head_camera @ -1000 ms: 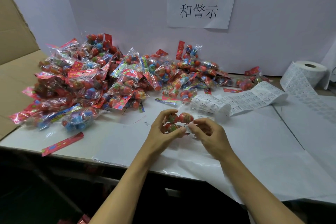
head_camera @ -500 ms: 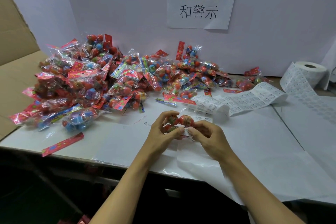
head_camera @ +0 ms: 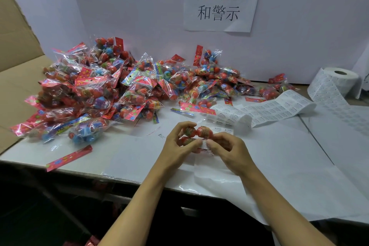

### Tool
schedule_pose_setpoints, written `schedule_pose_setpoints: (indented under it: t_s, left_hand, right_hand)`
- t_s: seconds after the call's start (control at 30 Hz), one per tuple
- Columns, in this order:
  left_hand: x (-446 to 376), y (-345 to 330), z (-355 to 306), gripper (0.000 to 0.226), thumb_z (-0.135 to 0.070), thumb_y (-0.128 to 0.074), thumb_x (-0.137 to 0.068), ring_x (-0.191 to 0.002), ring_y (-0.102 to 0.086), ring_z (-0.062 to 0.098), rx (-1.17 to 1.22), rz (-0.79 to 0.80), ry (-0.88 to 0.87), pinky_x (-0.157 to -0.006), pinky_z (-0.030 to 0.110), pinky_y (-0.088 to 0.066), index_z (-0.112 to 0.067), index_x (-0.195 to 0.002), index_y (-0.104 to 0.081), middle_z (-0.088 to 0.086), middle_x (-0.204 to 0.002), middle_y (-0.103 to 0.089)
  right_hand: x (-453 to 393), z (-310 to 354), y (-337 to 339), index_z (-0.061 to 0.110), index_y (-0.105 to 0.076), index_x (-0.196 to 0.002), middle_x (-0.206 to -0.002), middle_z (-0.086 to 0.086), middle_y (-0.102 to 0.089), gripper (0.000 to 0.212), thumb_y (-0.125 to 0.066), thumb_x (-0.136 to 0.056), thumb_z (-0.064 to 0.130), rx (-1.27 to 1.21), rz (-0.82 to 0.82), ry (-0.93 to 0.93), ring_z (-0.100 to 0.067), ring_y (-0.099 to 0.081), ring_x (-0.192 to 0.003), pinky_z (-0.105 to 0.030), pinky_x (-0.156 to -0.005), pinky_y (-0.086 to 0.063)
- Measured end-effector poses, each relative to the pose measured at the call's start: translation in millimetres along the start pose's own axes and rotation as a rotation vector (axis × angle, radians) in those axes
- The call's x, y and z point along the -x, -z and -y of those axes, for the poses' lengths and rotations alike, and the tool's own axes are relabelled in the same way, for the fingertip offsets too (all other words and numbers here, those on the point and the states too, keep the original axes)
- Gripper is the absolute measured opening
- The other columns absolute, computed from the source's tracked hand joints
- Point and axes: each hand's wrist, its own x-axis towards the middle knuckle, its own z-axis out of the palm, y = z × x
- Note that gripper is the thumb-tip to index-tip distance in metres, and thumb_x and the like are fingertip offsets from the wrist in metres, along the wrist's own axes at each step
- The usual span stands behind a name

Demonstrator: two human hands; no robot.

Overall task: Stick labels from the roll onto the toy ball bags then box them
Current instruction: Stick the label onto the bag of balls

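We note the bag (head_camera: 196, 136) held just above the tabletop (head_camera: 279, 156), left hand (head_camera: 175, 146) gripping its left side. Right hand (head_camera: 229, 148) pinches a label (head_camera: 204, 144) against the bag's near face, thumbs almost meeting.

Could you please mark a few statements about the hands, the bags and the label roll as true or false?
1. Both hands hold one toy ball bag. True.
2. The label roll stands at the table's left end. False: it is at the far right.
3. The right hand pinches a label against the bag. True.
4. The left hand rests flat on the table. False: it grips the bag.
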Motion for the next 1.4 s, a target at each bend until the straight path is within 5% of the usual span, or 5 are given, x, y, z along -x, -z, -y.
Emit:
schedule_pose_setpoints:
  t_s: [0.27,0.6,0.87,1.13,1.4]
  left_hand:
    - [0.9,-0.6,-1.2,0.044,-0.006,-0.065,-0.081,-0.089,-0.073,0.025,-0.002,-0.009,0.016,-0.075,0.034,-0.062,-0.028,-0.119,-0.064,0.023,-0.116,-0.062]
    - [-0.5,4.1,2.2,0.061,-0.013,-0.089,-0.077,-0.101,-0.073,0.026,-0.018,0.009,0.017,-0.092,0.040,-0.060,-0.034,-0.126,-0.060,0.006,-0.114,-0.072]
    - [-2.8,3.3,6.7,0.059,-0.008,-0.077,-0.072,-0.099,-0.069,0.035,-0.002,-0.011,0.041,-0.092,0.057,-0.059,-0.034,-0.123,-0.062,0.013,-0.116,-0.068]
    - [-2.8,4.5,8.0,0.059,-0.010,-0.079,-0.076,-0.104,-0.069,0.040,-0.025,0.012,0.027,-0.092,0.054,-0.060,-0.033,-0.127,-0.060,0.012,-0.115,-0.068]
    - [-2.7,1.9,3.7,0.039,-0.017,-0.069,-0.082,-0.103,-0.071,0.038,0.045,0.003,0.049,-0.083,0.043,-0.063,-0.032,-0.118,-0.065,0.019,-0.115,-0.066]
  right_hand:
    - [0.1,2.8,1.9,0.021,-0.075,-0.092,-0.080,0.000,-0.076,0.010,-0.071,-0.085,0.015,-0.098,0.026,-0.035,-0.013,-0.070,-0.071,-0.021,-0.066,-0.054]
    - [0.2,1.4,0.9,0.025,-0.074,-0.102,-0.086,-0.003,-0.079,0.042,-0.083,-0.069,0.049,-0.072,0.033,-0.015,-0.024,-0.075,-0.082,-0.059,-0.084,-0.057]
    - [1.3,3.9,1.6,0.032,-0.078,-0.097,-0.093,-0.004,-0.079,0.026,-0.074,-0.084,0.010,-0.149,0.047,-0.041,-0.024,-0.075,-0.087,-0.026,-0.074,-0.058]
    - [0.3,3.8,1.8,0.037,-0.078,-0.093,-0.090,-0.001,-0.079,0.027,-0.083,-0.082,0.013,-0.090,0.043,-0.030,-0.024,-0.075,-0.086,-0.047,-0.084,-0.060]
    - [1.0,5.5,1.2,0.021,-0.078,-0.095,-0.086,-0.007,-0.078,0.012,-0.073,-0.090,0.011,-0.147,0.029,-0.051,-0.020,-0.074,-0.080,-0.033,-0.074,-0.061]
